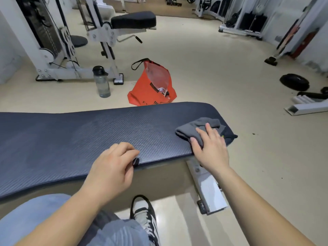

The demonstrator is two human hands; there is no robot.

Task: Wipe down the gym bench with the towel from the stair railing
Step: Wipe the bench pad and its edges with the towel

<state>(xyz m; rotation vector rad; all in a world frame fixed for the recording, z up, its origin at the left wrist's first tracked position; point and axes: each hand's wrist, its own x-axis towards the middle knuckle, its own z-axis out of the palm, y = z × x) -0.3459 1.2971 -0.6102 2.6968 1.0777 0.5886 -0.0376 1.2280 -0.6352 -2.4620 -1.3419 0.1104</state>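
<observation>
The gym bench [88, 135] has a dark blue textured pad that runs across the view from the left edge to the right of centre. A grey towel [191, 128] lies bunched on the pad's right end. My right hand [211, 150] presses flat on the towel, thumb hooked on its near side. My left hand [113, 169] rests at the pad's near edge with fingers curled; a small dark object shows under its fingertips, but I cannot tell whether they grip it.
An orange bag [152, 86] and a clear water bottle [102, 82] stand on the floor beyond the bench. A white cable machine [58, 50] with a black seat stands behind them. Weight plates [294, 82] lie at the right. The bench's white metal foot [209, 190] and my shoe [144, 212] are below.
</observation>
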